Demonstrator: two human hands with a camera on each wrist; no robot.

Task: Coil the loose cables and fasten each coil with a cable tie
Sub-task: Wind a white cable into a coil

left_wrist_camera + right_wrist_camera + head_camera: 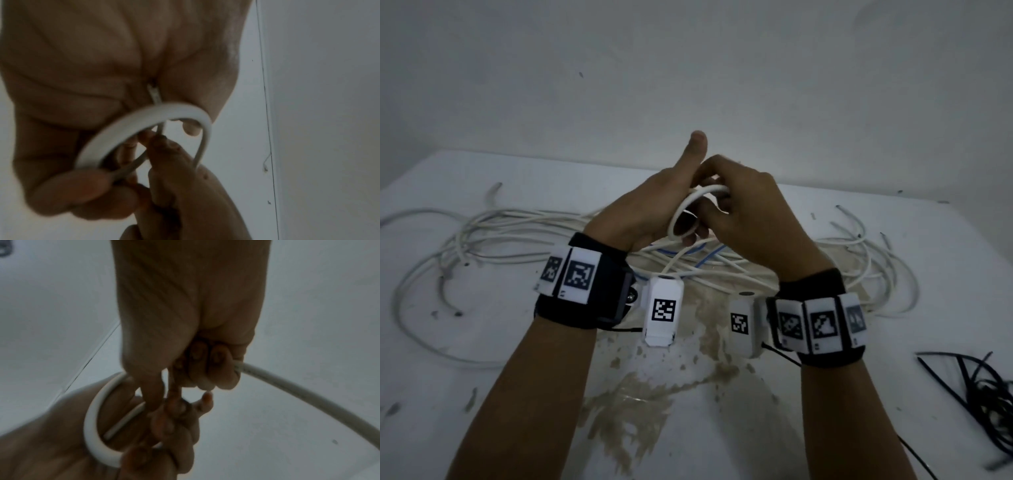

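- The person holds both hands up above a white counter (482,342), close together.
- The left hand (640,212) holds a small loop of white cable (690,205). Its fingers curl around the loop and its thumb sticks straight up.
- In the left wrist view, the white cable (144,120) bends in a round loop in front of the left hand (92,73), and a fingertip presses on the bottom of the loop.
- The right hand (750,219) is curled too. Its fingers grip the same cable right next to the left hand.
- In the right wrist view, the right hand (185,313) has its fingers wrapped around the white cable (287,386), which runs off to the lower right. The loop sits against the left hand (51,434) at the bottom.
- The two hands touch each other at the loop.
- Under the hands, a big messy pile of loose white cables (500,240) lies spread out across the counter, from far left to far right.
- A few thin blue wires (705,260) show in the middle of the pile.
- A bunch of black cable ties (979,387) lies on the counter at the far right, well apart from the hands.
- A brown stain (640,394) marks the counter between the person's arms.
- Both wrists wear black bands with white blocks that carry black square patterns.
- A plain pale wall (688,68) stands behind the counter.
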